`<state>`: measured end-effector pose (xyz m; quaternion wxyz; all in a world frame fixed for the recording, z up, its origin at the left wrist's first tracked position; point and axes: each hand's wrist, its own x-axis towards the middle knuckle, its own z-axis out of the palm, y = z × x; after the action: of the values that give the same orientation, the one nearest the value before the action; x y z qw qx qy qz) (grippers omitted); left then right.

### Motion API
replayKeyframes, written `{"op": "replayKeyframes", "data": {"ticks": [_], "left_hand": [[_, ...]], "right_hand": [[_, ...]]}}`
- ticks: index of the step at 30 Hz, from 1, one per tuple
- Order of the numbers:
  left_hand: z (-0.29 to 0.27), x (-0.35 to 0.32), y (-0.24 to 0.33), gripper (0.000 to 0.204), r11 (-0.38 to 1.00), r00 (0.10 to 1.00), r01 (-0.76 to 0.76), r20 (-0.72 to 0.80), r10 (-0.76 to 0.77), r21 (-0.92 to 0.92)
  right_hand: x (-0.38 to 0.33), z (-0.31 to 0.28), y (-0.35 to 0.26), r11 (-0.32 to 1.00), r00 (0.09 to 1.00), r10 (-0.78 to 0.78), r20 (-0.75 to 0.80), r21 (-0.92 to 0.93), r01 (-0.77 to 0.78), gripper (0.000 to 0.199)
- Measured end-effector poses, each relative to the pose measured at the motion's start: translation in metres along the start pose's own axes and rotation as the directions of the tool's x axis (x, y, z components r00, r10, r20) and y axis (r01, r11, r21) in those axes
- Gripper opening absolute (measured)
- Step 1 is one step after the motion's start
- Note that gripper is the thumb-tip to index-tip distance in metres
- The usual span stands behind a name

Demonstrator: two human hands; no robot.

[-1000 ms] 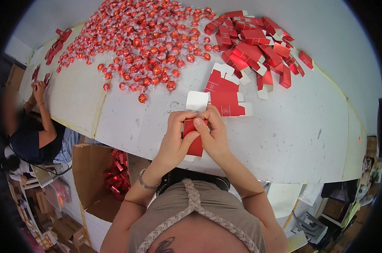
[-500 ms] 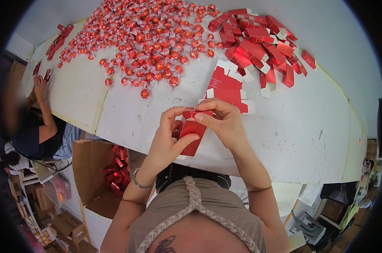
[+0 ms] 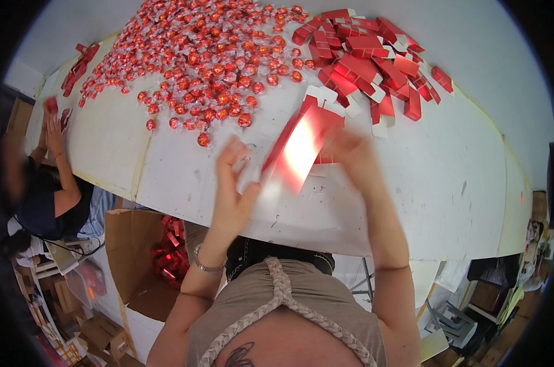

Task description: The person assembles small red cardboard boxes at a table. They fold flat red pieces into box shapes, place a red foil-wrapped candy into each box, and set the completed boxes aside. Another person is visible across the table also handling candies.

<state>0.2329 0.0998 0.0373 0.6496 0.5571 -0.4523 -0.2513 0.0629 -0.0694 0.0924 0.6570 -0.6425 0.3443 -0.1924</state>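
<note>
A red cardboard box, smeared by motion and bright with glare, tilts over the white table in front of me. My right hand is closed at the box's far right edge, with its fingertips blurred. To the left of the box, my left hand is held apart from it, thumb and fingers spread and nothing visible in them. Behind the box lies a flat red carton with white flaps, mostly covered by the box.
A big heap of red-wrapped candy balls spreads over the far left of the table. Several red boxes are piled at the far right. An open brown carton with red boxes inside stands below the table edge. Another person's hands are at far left.
My left hand has let go of the red box and drawn left. The right hand has moved slightly right, and the box has swung up and away from me, lengthwise turned.
</note>
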Motion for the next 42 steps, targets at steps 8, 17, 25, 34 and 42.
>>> {"op": "replayKeyframes", "data": {"ticks": [8, 17, 25, 34, 42], "left_hand": [[-0.001, 0.006, -0.003, 0.042, 0.988, 0.991, 0.097, -0.104, -0.084, 0.119], [0.052, 0.043, 0.039, 0.035, 0.93, 0.889, 0.268, 0.308, -0.339, 0.252], [0.05, 0.024, 0.012, 0.014, 0.979, 0.986, 0.159, -0.022, -0.163, -0.127], [0.032, -0.002, -0.003, 0.101, 0.976, 0.947, 0.171, 0.297, -0.124, -0.136], [0.03, -0.005, 0.024, 0.109, 0.963, 0.887, 0.149, 0.401, -0.23, 0.223]], "right_hand": [[-0.003, -0.043, 0.072, 0.668, 0.915, -0.102, -0.39, -0.709, -0.227, 0.084], [-0.044, 0.004, -0.012, 0.747, 0.831, -0.528, -0.173, -0.56, 0.358, 0.045], [-0.03, 0.054, 0.04, 0.922, 0.892, -0.388, -0.232, -0.107, 0.373, 0.045], [-0.025, 0.066, 0.036, 0.938, 0.954, -0.286, -0.087, 0.177, 0.298, 0.05], [-0.024, 0.066, 0.028, 0.991, 0.974, -0.101, 0.202, 0.107, 0.081, 0.061]]}}
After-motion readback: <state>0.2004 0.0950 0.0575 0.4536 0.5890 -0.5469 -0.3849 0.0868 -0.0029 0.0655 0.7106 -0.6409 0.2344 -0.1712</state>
